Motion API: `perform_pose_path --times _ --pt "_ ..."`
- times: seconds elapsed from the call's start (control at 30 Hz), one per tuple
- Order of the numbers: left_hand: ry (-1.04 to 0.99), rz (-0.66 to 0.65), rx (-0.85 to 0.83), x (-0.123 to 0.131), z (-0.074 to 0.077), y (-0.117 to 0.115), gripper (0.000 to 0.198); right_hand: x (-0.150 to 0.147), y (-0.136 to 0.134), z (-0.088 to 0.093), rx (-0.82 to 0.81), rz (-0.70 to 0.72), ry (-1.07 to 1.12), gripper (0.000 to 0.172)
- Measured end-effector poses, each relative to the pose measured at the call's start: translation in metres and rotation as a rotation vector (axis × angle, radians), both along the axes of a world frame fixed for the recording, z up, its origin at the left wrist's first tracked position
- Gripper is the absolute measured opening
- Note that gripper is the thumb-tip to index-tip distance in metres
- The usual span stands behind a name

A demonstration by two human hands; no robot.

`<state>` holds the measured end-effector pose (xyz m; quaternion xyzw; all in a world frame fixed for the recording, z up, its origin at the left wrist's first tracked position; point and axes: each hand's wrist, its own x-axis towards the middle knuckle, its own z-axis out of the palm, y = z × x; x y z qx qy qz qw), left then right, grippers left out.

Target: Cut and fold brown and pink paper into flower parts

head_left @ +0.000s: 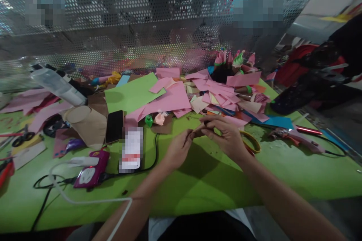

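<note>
My left hand (181, 147) and my right hand (224, 133) meet above the green table (209, 188), both with fingers closed in a pinch. Between the fingertips is a small brown piece (199, 129), thin like rolled paper; most of it is hidden by the fingers. Just right of my right hand lies a yellow ring-shaped handle (252, 142), partly covered by that hand. Beyond the fingers, pink paper pieces (217, 92) lie in a loose heap. A green bit (149, 121) and a pale pink bit (160, 118) lie past my left hand.
At right rests a glue gun (304, 141) with a black cord. A phone (114, 126), a magenta power strip (92, 171) with cables, a brown paper cone (87, 124) and a clear bottle (59, 86) occupy the left. Behind stands a perforated metal panel (127, 41).
</note>
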<state>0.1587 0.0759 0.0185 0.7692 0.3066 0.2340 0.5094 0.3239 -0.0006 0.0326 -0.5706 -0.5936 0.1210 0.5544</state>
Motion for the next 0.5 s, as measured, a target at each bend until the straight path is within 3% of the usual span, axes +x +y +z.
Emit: perform_pose_path --times 0.5 --pt "-0.027 0.077 -0.004 -0.0007 -0.0006 0.0022 0.029 0.0013 0.0040 -0.0003 0.029 0.005 0.082 0.008"
